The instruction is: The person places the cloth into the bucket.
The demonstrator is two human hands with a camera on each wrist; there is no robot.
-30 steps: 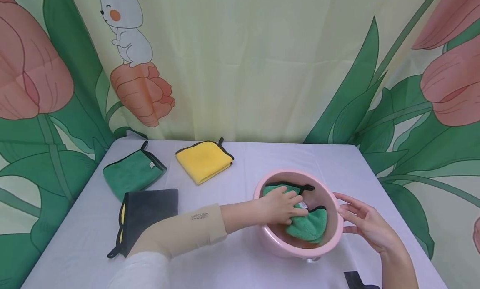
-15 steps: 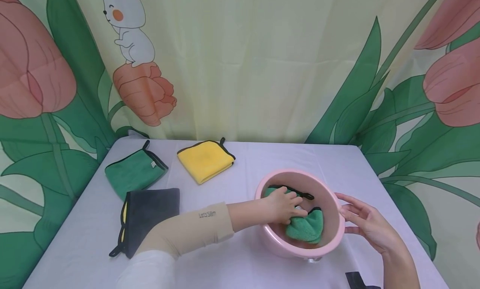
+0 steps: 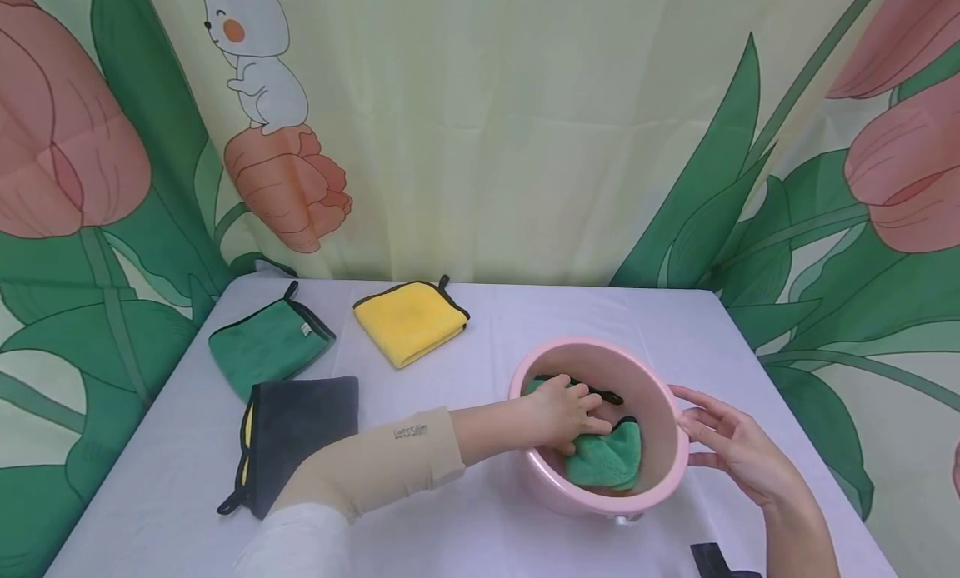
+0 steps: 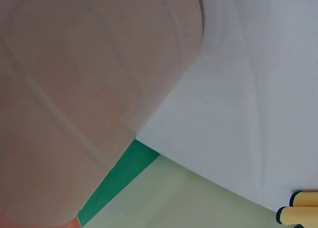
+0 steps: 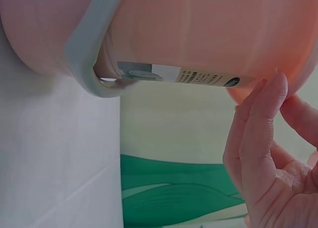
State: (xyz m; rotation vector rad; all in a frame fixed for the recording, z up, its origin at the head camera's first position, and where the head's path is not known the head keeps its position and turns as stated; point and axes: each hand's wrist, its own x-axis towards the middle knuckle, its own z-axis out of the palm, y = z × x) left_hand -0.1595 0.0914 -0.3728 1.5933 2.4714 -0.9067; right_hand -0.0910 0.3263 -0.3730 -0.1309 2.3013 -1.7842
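Green cloth (image 3: 606,460) in bucket (image 3: 637,386), left hand (image 3: 564,411) splayed atop — right hand (image 3: 738,449) loose against rim (image 3: 679,461)

We see smooth, glossy plastic on the pink bucket (image 3: 609,505) — matt, fuzzy pile on the green cloth (image 3: 606,461) inside — and matt fabric across the desk (image 3: 427,528).

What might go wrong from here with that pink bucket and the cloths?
The bucket might slide or tip: the left hand reaches inside, while the right hand appears only to touch it, not grip it. The green cloth beneath the left hand could end up crumpled. The left sleeve, overlapping the grey cloth in the head view, might drag it.
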